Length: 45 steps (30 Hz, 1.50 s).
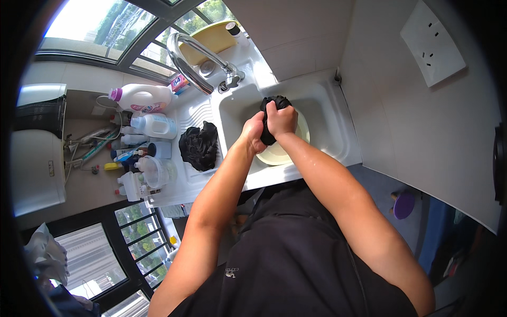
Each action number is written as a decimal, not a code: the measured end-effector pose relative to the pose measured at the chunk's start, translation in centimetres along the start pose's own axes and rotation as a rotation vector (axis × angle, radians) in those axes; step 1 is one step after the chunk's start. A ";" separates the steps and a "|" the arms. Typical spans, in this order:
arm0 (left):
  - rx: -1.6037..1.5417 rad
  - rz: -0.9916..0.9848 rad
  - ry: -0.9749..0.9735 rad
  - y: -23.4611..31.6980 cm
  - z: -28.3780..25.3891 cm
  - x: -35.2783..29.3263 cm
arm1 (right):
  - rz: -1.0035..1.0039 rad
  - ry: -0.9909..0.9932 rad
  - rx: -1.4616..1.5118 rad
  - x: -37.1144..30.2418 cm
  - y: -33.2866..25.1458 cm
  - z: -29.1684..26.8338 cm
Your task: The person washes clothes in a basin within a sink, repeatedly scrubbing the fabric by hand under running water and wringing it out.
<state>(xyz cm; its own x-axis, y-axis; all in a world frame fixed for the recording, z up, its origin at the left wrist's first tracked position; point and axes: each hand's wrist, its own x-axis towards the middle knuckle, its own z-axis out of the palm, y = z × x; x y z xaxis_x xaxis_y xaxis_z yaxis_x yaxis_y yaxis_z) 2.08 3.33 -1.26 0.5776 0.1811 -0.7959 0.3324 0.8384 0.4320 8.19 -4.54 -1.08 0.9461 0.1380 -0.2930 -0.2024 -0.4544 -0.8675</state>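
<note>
Both my hands are closed around a bunched black cloth, held above a pale yellow basin in the white sink. My left hand grips its lower left side. My right hand wraps round the upper part, with the thumb up. Part of the cloth is hidden by my fingers. To the left, a second crumpled black cloth lies on the sink's ribbed drainboard.
A chrome faucet arches over the sink's back left. Left of the drainboard stand a white jug with a purple cap, a white-and-blue bottle, a clear plastic tub and several other bottles. A tiled wall rises on the right.
</note>
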 end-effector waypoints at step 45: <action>1.969 0.600 0.355 -12.2 -14.7 16.9 | -0.452 -0.570 -0.829 4.6 21.9 8.2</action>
<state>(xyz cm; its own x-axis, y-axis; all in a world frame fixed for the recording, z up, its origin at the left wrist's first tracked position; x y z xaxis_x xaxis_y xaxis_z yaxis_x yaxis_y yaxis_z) -3.15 3.77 -26.26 0.8358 0.4286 -0.3431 0.5089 -0.8394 0.1909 6.06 -6.65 -24.69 0.5914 0.7291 -0.3445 0.5668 -0.6797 -0.4655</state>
